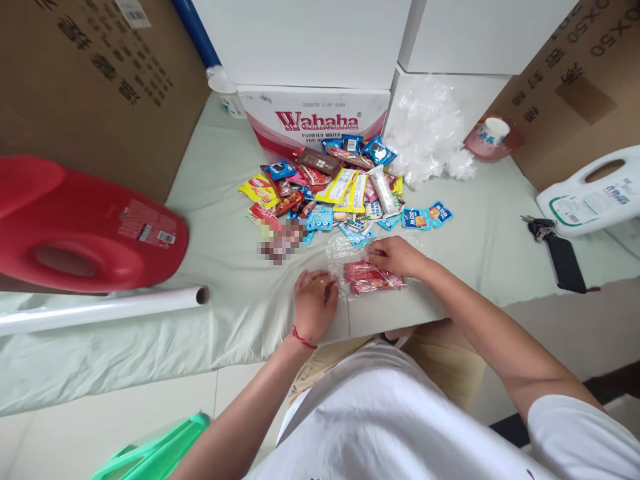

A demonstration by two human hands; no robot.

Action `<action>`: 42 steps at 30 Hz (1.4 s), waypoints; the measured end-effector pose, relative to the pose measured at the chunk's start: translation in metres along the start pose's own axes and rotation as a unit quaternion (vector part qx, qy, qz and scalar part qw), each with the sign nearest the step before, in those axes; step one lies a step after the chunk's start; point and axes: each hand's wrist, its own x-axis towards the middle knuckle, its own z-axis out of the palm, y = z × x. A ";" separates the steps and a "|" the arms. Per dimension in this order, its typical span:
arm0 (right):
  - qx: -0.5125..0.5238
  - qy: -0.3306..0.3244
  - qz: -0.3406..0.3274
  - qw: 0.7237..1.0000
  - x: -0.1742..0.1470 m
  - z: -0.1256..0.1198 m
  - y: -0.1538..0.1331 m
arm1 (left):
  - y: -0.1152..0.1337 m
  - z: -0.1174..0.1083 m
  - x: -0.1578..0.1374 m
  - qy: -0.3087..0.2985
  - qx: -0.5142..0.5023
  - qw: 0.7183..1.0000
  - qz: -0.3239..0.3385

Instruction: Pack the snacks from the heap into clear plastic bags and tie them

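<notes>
A clear plastic bag (341,250) lies flat at the table's front edge with red snack packets (373,279) in it. My left hand (316,303), a red cord on its wrist, has its fingers curled on the bag's left edge. From the right, my right hand (395,257) reaches over the bag, fingertips pinched at the top of the red packets; whether it is inside the bag I cannot tell. Just beyond my hands is a heap of small snacks, with yellow packets (345,190), light blue packets (320,217) and a silver-wrapped bar (384,191).
Behind the heap stands a white Wahaha carton (320,110), beside a pile of clear plastic bags (427,133). A red jug (95,227) and a white roll (110,307) lie left. At right are a paper cup (493,133), a white jug (595,190) and a black phone (565,263) with keys.
</notes>
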 end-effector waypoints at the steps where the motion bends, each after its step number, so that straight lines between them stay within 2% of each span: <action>1: 0.001 0.002 -0.024 1.000 0.000 -0.002 0.001 | 0.000 0.000 0.004 -0.001 -0.002 1.000 -0.003; 4: 0.003 0.015 -0.155 0.988 0.004 -0.003 -0.005 | 0.001 -0.002 0.007 0.004 -0.007 1.000 0.013; 6: 0.015 -0.005 -0.245 0.969 0.010 0.000 -0.016 | 0.002 -0.004 0.003 0.012 -0.013 0.999 0.027; 8: 0.034 -0.059 -0.304 0.950 0.017 0.004 -0.030 | 0.003 -0.005 -0.002 0.013 -0.021 0.999 0.031; 11: 0.045 -0.146 -0.336 0.929 0.024 0.008 -0.043 | 0.003 -0.006 -0.009 -0.001 -0.023 1.000 0.015; 14: 0.029 -0.178 -0.329 0.927 0.025 0.007 -0.040 | 0.002 -0.007 -0.012 -0.010 -0.009 1.000 0.003; 18: 0.008 -0.164 -0.310 0.937 0.024 0.003 -0.024 | 0.003 -0.004 -0.012 0.000 0.007 1.000 0.002; 20: 0.014 -0.168 -0.318 0.933 0.024 0.003 -0.021 | 0.003 -0.003 -0.012 0.007 0.009 1.000 0.002; 24: 0.015 -0.187 -0.346 0.919 0.023 0.010 -0.024 | 0.004 -0.002 -0.011 0.015 0.012 1.000 0.003; 29: 0.028 -0.164 -0.329 0.930 0.019 0.003 -0.023 | 0.004 -0.002 -0.011 0.019 0.020 1.000 0.006; 32: 0.052 -0.104 -0.289 0.950 0.003 -0.017 -0.010 | 0.006 -0.002 -0.011 0.024 0.019 1.000 -0.003; 36: 0.033 -0.055 -0.175 0.982 -0.036 -0.041 0.019 | 0.009 -0.004 -0.007 0.018 0.022 1.000 -0.006; 39: 0.033 -0.038 -0.127 0.991 -0.061 -0.044 0.040 | 0.011 -0.005 -0.003 0.013 0.025 1.000 -0.006; 42: 0.065 -0.029 -0.126 0.989 -0.071 -0.040 0.054 | 0.013 -0.007 0.003 0.009 0.027 0.999 -0.016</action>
